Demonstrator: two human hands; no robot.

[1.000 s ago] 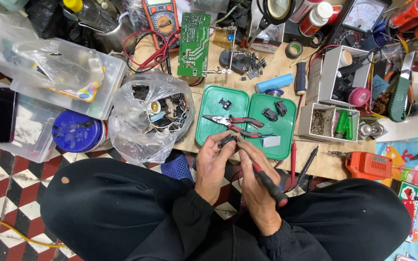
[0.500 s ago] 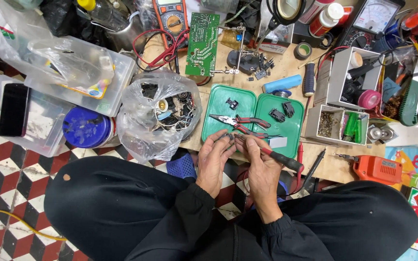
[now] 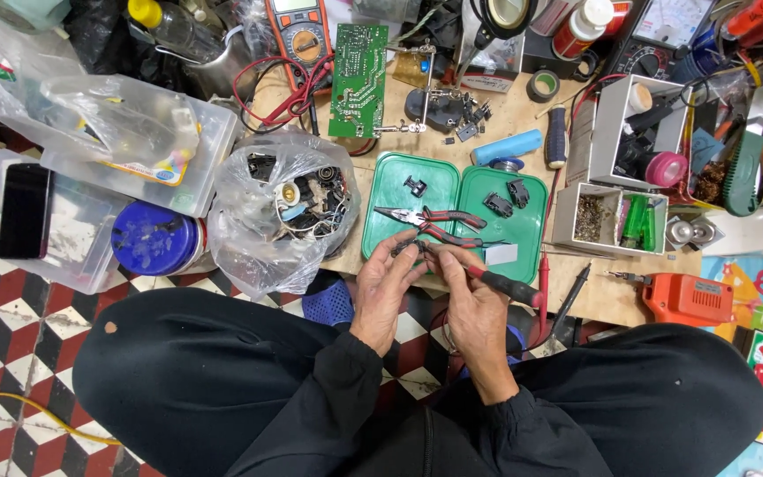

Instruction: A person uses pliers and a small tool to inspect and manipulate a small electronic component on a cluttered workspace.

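Far left: a flat black phone point(image 3: 25, 210) lies on a clear plastic box point(image 3: 64, 256), beside a round blue lid point(image 3: 147, 238).
Left of centre: a crinkled clear plastic bag point(image 3: 280, 208) of dark small parts sits on the wooden board point(image 3: 523, 115).
Left hand: the left hand point(image 3: 384, 284) has its fingertips pinched together on a small dark part point(image 3: 410, 246) at the near edge of the green plastic tray point(image 3: 417, 190).
Right hand: the right hand point(image 3: 477, 309) is closed around a slim red-and-black-handled tool point(image 3: 501, 284) — its tip meets the part.
Tray: red-handled pliers point(image 3: 430, 221) lie across it.
Right: an orange drill point(image 3: 686, 299) rests near the board's edge.
Change: half a second ago both hands sat the same way — the tool's handle now lies lower.
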